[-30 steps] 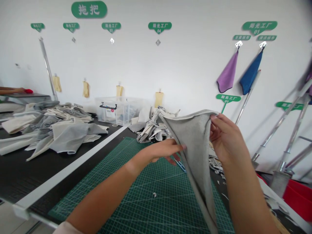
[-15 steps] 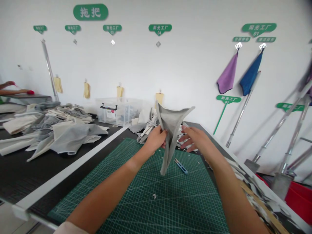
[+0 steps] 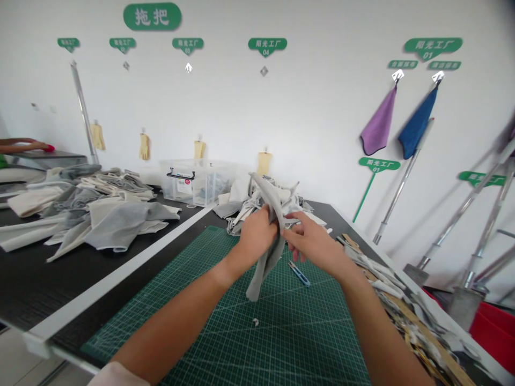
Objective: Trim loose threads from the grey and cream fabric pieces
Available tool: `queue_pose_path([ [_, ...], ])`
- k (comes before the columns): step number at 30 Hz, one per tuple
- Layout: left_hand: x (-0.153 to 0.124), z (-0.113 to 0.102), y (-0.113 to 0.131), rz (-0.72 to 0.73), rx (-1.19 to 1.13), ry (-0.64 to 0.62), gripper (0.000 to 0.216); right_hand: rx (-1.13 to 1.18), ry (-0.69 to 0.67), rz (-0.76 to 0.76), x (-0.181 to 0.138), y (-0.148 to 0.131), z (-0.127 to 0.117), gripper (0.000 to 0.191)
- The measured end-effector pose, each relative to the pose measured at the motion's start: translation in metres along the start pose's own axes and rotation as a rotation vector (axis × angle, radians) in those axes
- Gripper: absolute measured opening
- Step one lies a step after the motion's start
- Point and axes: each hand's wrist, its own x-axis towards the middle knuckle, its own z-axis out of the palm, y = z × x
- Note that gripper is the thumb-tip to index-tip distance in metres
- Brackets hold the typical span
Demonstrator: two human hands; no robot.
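While the left hand [image 3: 256, 229] grips a folded, matte grey cloth [image 3: 270, 257] above the gridded green mat [image 3: 265, 348], the right hand [image 3: 309, 234] touches its edge, grip unclear; blue metal-tipped snips [image 3: 300, 275] lie nearby, crumpled grey-white fabric [image 3: 238, 201] behind

A hand could pass low over the near part of the green mat [image 3: 293, 343], around one small white scrap [image 3: 255, 322]. Farther in, the hanging gray cloth [image 3: 259, 279] and the blue snips [image 3: 299, 274] stand in the way; heaped cloth pieces [image 3: 241, 206] block the back, scrap strips [image 3: 420, 316] the right.
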Motion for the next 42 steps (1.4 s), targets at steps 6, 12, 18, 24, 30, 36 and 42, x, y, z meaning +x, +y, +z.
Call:
queue_pose_path([
  [6,0.002,-0.002,-0.001,0.092,-0.166,-0.115,0.022,-0.043,0.033,0.019,0.009,0.01,-0.001,0.024],
  [12,0.003,-0.008,-0.006,0.074,-0.297,-0.221,0.029,-0.097,0.191,0.09,0.02,0.026,-0.018,0.021],
  [18,0.002,-0.012,-0.005,0.032,0.109,0.033,0.018,-0.219,0.261,0.199,0.026,0.034,-0.009,0.034],
  [24,-0.001,-0.016,-0.004,0.042,0.202,0.09,0.026,-0.331,0.288,0.124,0.028,0.035,-0.007,0.031],
  [30,0.0,-0.018,-0.004,-0.009,0.209,0.081,0.034,-0.226,0.241,0.11,0.027,0.041,-0.018,0.013],
  [36,0.011,-0.01,-0.014,-0.056,0.123,-0.144,0.026,-0.381,0.312,0.062,0.029,0.044,-0.021,0.025],
  [42,0.013,-0.009,-0.015,-0.019,0.153,-0.014,0.027,-0.524,0.377,-0.007,0.027,0.045,-0.023,0.032],
])
